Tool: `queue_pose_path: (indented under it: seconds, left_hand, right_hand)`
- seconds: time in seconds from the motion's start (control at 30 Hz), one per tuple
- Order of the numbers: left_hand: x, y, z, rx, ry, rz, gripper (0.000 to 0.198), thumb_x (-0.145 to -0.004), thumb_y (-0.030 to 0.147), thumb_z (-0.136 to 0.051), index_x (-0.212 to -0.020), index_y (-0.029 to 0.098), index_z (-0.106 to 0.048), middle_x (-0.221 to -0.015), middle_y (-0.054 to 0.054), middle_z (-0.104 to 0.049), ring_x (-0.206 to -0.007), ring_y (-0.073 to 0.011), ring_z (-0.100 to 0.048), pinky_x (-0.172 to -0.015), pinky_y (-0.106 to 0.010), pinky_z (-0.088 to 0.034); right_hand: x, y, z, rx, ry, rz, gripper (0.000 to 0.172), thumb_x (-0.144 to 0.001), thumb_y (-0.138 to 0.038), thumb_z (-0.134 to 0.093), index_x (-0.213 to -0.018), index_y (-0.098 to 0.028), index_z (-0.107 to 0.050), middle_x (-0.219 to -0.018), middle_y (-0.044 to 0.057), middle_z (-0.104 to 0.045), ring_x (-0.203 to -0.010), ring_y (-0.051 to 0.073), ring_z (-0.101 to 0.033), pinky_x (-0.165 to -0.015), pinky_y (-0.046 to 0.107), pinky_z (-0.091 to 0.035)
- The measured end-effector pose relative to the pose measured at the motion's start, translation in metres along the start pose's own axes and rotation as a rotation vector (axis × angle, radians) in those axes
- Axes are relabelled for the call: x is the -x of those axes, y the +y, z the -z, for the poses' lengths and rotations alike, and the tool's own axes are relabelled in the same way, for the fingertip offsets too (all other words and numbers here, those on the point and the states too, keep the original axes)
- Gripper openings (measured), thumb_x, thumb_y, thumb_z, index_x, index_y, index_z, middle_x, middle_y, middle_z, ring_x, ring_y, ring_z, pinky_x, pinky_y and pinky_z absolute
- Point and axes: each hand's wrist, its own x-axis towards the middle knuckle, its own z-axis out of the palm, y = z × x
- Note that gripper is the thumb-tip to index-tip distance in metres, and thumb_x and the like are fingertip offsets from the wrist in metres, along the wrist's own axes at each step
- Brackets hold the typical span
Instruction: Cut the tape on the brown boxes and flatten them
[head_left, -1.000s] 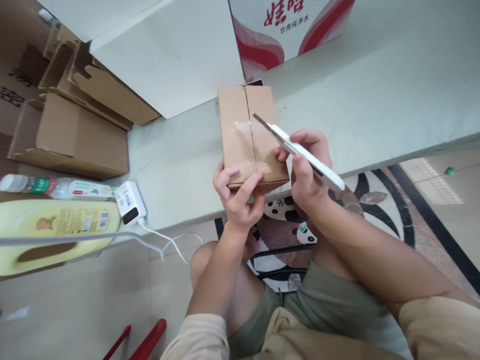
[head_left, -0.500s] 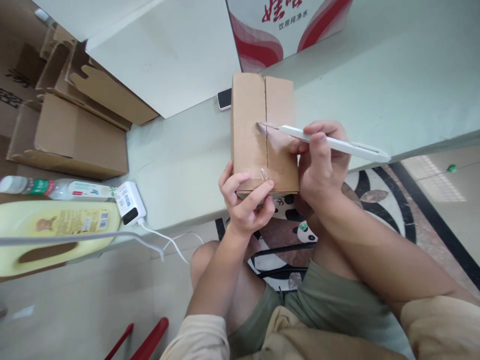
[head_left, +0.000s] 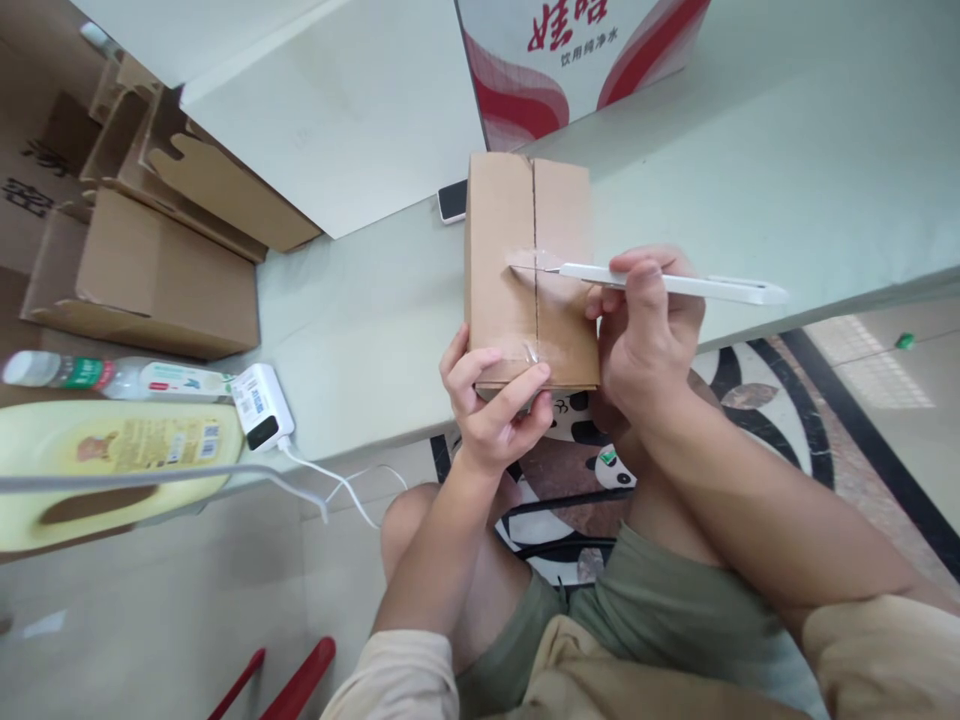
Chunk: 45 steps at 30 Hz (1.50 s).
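Beyond the box (head_left: pixel 499 215), a carton (head_left: pixel 574 90) reads "饮用纯净水".

We are seeing a long, pale green surface (head_left: pixel 360 340) slanting across the room. Below, glossy beige floor tiles (head_left: pixel 210 580) are stretching leftward, and a curving black, white and brown floor inlay (head_left: pixel 750 395) is spreading rightward, beside which a pale, gridded patch of light (head_left: pixel 874 360) is gleaming. Two red bars (head_left: pixel 300 680) are showing lower left.

Head-worn view, facing forward and down
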Motion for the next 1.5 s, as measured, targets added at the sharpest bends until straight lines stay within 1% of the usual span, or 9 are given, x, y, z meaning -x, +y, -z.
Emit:
queue_pose_path:
  seconds: [0.2, 0.27, 0.43, 0.53, 0.67, 0.8, 1.03, 1.27, 1.5]
  left_hand:
    - [0.0, 0.001, 0.0, 0.099, 0.014, 0.031, 0.021, -0.084, 0.022, -0.062, -0.103, 0.027, -0.069, -0.117, -0.007, -0.046, -0.12, -0.0247, -0.053, -0.113, -0.055, -0.05]
    - [0.001, 0.001, 0.0, 0.098, 0.011, 0.033, 0.022, -0.084, 0.022, -0.061, -0.103, 0.027, -0.069, -0.118, -0.007, -0.046, -0.12, -0.0247, -0.053, -0.113, -0.055, -0.05]
    - [0.001, 0.0, 0.0, 0.138, 0.006, 0.043, 0.025, -0.082, 0.017, -0.062, -0.104, 0.025, -0.069, -0.119, -0.007, -0.045, -0.121, -0.0245, -0.053, -0.117, -0.056, -0.047]
    - [0.002, -0.001, 0.0, 0.145, 0.011, 0.06, 0.026, -0.082, 0.014, -0.062, -0.104, 0.025, -0.069, -0.12, -0.006, -0.045, -0.123, -0.0247, -0.053, -0.117, -0.056, -0.046]
    - [0.003, -0.002, -0.001, 0.141, 0.014, 0.055, 0.027, -0.082, 0.013, -0.061, -0.105, 0.024, -0.069, -0.12, -0.006, -0.045, -0.12, -0.0235, -0.054, -0.117, -0.056, -0.046]
    - [0.003, -0.002, -0.001, 0.142, 0.005, 0.061, 0.026, -0.083, 0.014, -0.061, -0.105, 0.024, -0.069, -0.12, -0.007, -0.045, -0.12, -0.0233, -0.053, -0.118, -0.056, -0.046]
    - [0.002, -0.002, -0.001, 0.146, 0.001, 0.083, 0.026, -0.084, 0.014, -0.06, -0.106, 0.024, -0.069, -0.121, -0.006, -0.044, -0.12, -0.0222, -0.053, -0.12, -0.054, -0.043]
    - [0.003, -0.002, -0.001, 0.144, 0.001, 0.091, 0.026, -0.084, 0.015, -0.059, -0.107, 0.024, -0.067, -0.121, -0.006, -0.044, -0.12, -0.022, -0.054, -0.12, -0.055, -0.043]
    - [0.004, -0.003, 0.0, 0.125, 0.0, 0.108, 0.027, -0.084, 0.014, -0.058, -0.108, 0.025, -0.067, -0.122, -0.006, -0.045, -0.12, -0.022, -0.054, -0.114, -0.05, -0.047]
  right_hand:
    - [0.002, 0.002, 0.001, 0.023, -0.023, 0.004, 0.032, -0.108, -0.047, -0.033, -0.118, -0.03, -0.058, -0.087, 0.002, -0.061, -0.065, 0.014, -0.064, -0.056, 0.034, -0.057]
    - [0.002, 0.0, 0.002, 0.014, -0.021, 0.002, 0.03, -0.108, -0.045, -0.036, -0.114, -0.029, -0.06, -0.083, 0.001, -0.06, -0.064, 0.013, -0.062, -0.056, 0.033, -0.056]
    - [-0.002, -0.014, 0.001, -0.099, 0.061, -0.09, 0.018, -0.104, -0.04, -0.053, -0.099, -0.027, -0.066, -0.074, -0.003, -0.055, -0.058, 0.01, -0.056, -0.057, 0.03, -0.053]
    - [-0.004, -0.02, 0.002, -0.09, 0.058, -0.139, 0.025, -0.103, -0.045, -0.053, -0.097, -0.025, -0.065, -0.076, -0.004, -0.055, -0.06, 0.009, -0.057, -0.061, 0.029, -0.054]
    - [-0.006, -0.023, 0.003, -0.108, 0.079, -0.201, 0.028, -0.101, -0.05, -0.056, -0.094, -0.025, -0.066, -0.073, -0.004, -0.054, -0.059, 0.007, -0.056, -0.059, 0.027, -0.052]
    - [-0.007, -0.026, 0.003, -0.107, 0.073, -0.209, 0.029, -0.1, -0.05, -0.058, -0.092, -0.025, -0.067, -0.069, -0.004, -0.052, -0.059, 0.008, -0.055, -0.058, 0.027, -0.05]
    - [-0.008, -0.034, 0.002, -0.097, 0.051, -0.17, 0.029, -0.099, -0.052, -0.06, -0.089, -0.026, -0.068, -0.066, -0.004, -0.051, -0.056, 0.008, -0.053, -0.052, 0.027, -0.043]
    - [-0.008, -0.032, 0.004, -0.097, 0.064, -0.199, 0.03, -0.097, -0.052, -0.061, -0.088, -0.025, -0.069, -0.065, -0.004, -0.05, -0.056, 0.008, -0.051, -0.053, 0.028, -0.042]
    - [-0.007, -0.031, 0.005, -0.065, 0.058, -0.205, 0.031, -0.098, -0.054, -0.06, -0.089, -0.025, -0.068, -0.065, -0.004, -0.051, -0.056, 0.009, -0.052, -0.052, 0.029, -0.042]
